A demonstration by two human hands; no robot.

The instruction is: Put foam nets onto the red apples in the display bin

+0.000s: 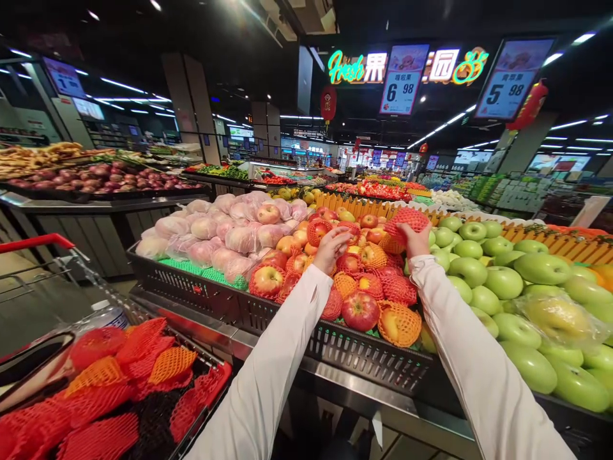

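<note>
The right hand (417, 240) is closed on a red foam net (407, 218), held up just above the heap; whether an apple sits inside cannot be told. The left hand (331, 249) is beside it with fingers loosely bent over the heap; whether it grips anything is unclear.

The net looks soft, springy and very light. If it covers an apple, that would be firm, fairly heavy for its size, smooth enough to slide within the foam, and easily bruised. Best to cup it round the middle, through the net, rather than pinch a loose end.

Below both hands lie red apples (361, 310), many netted, in a black crate (368, 365) on the worktop (354, 384). Right of the hands are green apples (505, 281); left of them, bagged fruit (242, 237). Farther left and nearer the body, a cart (221, 386) carries more foam nets (100, 437).
</note>
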